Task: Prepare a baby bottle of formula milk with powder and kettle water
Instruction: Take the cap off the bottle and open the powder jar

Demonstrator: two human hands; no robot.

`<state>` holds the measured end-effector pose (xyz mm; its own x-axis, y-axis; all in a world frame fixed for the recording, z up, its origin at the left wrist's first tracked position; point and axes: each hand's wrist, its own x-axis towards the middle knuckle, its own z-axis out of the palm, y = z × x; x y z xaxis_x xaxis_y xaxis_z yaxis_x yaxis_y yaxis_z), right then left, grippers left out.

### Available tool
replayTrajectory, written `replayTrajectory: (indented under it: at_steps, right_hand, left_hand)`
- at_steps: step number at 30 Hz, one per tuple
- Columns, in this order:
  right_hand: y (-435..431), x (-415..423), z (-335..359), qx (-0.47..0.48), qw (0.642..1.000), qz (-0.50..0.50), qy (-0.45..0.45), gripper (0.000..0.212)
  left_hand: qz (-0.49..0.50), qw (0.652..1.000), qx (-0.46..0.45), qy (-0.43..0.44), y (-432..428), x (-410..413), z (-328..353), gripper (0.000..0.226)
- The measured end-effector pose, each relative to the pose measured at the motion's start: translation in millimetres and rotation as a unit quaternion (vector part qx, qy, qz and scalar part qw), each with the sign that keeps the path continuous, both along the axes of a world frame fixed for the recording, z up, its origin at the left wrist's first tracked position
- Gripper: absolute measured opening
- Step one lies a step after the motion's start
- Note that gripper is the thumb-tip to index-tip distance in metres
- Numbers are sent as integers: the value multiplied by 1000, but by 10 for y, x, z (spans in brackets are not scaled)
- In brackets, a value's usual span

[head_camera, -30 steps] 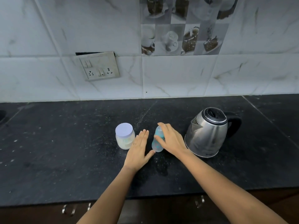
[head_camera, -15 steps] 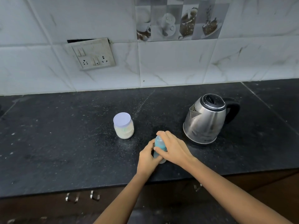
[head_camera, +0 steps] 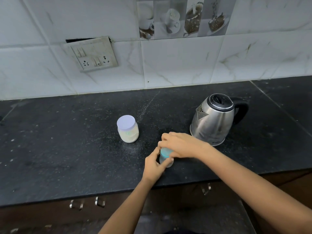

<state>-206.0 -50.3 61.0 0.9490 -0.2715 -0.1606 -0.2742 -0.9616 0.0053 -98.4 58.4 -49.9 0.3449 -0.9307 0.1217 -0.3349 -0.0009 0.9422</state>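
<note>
Black stone counter point(head_camera: 67, 149) carries everything. Left hand point(head_camera: 154, 166) wraps the baby bottle point(head_camera: 165, 157) from below; right hand point(head_camera: 181, 146) closes over its top. Powder jar point(head_camera: 128, 129) stands beyond to the left, kettle point(head_camera: 214, 119) just beside the right wrist.

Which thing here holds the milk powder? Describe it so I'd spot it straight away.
Start at the black countertop below the white tiled wall. Left of the steel kettle, and apart from both hands, stands a small clear jar of pale powder. Its flat white lid sets it apart from the blue-ringed bottle that the hands hold.
</note>
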Motion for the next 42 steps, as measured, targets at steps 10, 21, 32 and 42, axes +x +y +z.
replayTrajectory:
  at_steps: [10, 21, 32, 42]
  right_hand:
    - [-268, -848, -350, 325, 841, -297, -315, 47]
    - [122, -1123, -1332, 282, 778, -410, -383, 57]
    - [403, -324, -887, 254, 842, -343, -329, 75]
    - [311, -81, -916, 279, 783, -335, -444, 39]
  left_hand:
    - [-19, 1000, 19, 11, 15, 0, 7, 54]
    - [-21, 999, 39, 20, 13, 13, -1, 61]
    - [-2, 999, 40, 23, -22, -1, -66, 60]
    - [-42, 998, 55, -7, -55, 77, -19, 54]
